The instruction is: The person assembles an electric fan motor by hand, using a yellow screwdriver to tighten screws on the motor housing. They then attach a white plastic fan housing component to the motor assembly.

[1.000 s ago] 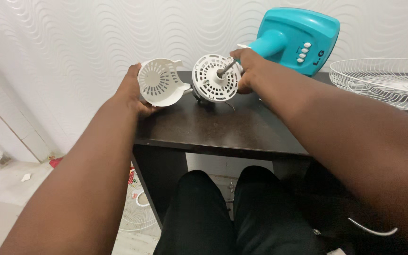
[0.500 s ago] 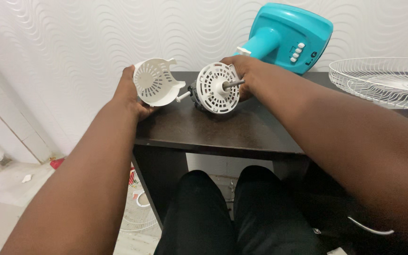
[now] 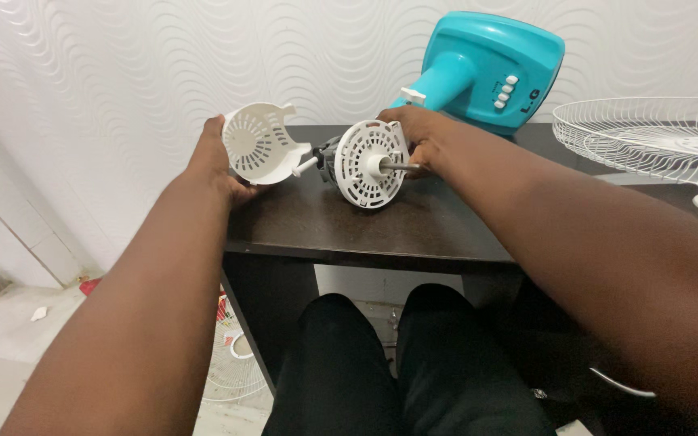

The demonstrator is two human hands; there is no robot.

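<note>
Both my arms are bare from the near edge of the view out to the hands, no sleeves showing anywhere. Left hand (image 3: 218, 161) bare: no glove, ring, watch or band that I can see. Right hand (image 3: 418, 137) bare too, wrist plain. Forearms fill both sides of the head view, the right one looks bulkier since it sits closer to the lens. Below, my legs are in plain black trousers (image 3: 401, 367), smooth dark fabric, no pattern, knees side by side. No seams, pockets or shoes that I can make out.
</note>
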